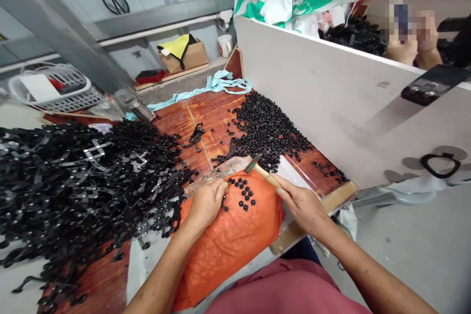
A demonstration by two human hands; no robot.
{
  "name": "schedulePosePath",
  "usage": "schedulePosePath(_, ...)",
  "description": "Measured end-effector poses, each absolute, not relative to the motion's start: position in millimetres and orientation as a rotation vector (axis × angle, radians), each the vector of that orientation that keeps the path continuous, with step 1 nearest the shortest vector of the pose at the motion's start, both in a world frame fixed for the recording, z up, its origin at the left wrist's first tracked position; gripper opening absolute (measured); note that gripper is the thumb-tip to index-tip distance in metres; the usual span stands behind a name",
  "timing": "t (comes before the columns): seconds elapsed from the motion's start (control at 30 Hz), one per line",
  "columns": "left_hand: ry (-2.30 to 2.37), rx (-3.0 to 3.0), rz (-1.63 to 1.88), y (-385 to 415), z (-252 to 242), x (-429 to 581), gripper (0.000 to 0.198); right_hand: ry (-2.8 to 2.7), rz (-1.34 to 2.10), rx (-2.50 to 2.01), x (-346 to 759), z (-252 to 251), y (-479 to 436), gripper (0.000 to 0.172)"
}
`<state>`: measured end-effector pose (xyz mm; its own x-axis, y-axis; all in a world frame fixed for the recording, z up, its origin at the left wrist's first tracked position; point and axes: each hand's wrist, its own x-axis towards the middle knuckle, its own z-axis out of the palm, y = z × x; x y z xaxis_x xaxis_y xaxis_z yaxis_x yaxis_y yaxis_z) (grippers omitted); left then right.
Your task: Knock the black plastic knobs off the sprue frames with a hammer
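Observation:
My right hand is wrapped around the pale wooden handle of a small hammer; its dark green head points away from me over the far edge of an orange cloth. My left hand rests at the left of the cloth, fingers closed in a pinch on a small black plastic part, mostly hidden under them. Between both hands, several round black studs lie spaced out on the cloth. Just beyond the hammer head spreads a heap of similar small black pieces.
A big pile of linked black plastic parts covers the left side. A white board walls off the right; behind it are another person's hands. Scissors, a white basket and a mug stand further back.

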<state>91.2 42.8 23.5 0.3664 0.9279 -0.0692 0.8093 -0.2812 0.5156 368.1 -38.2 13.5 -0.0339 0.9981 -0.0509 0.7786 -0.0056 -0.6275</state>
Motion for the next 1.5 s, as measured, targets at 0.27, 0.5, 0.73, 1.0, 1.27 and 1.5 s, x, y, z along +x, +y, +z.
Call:
schedulePosePath(0.27, 1.509, 2.217, 0.237, 40, 15, 102, 0.037, -1.810, 0.737, -1.945, 380, -17, -61, 0.047)
schedulePosePath(0.5, 1.531, 2.276, 0.186, 41, 14, 104, 0.036, -1.867, 0.667, -1.968, 377, -14, -60, 0.046)
schedulePosePath(0.73, 1.536, 2.271, 0.171, 41, 17, 106, 0.035, -1.862, 0.697, -1.997, 375, -10, -60, 0.046)
schedulePosePath(1.0, 1.551, 2.286, 0.121, 42, 15, 106, 0.033, -1.857, 0.718, -1.933, 378, -6, -60, 0.046)
schedulePosePath(1.27, 1.531, 2.293, 0.201, 42, 14, 107, 0.032, -2.061, 0.468, -1.659, 354, 31, -47, 0.050)
schedulePosePath(1.5, 1.527, 2.324, 0.206, 40, 5, 104, 0.033, -2.249, 0.304, -1.736, 343, 24, -40, 0.053)
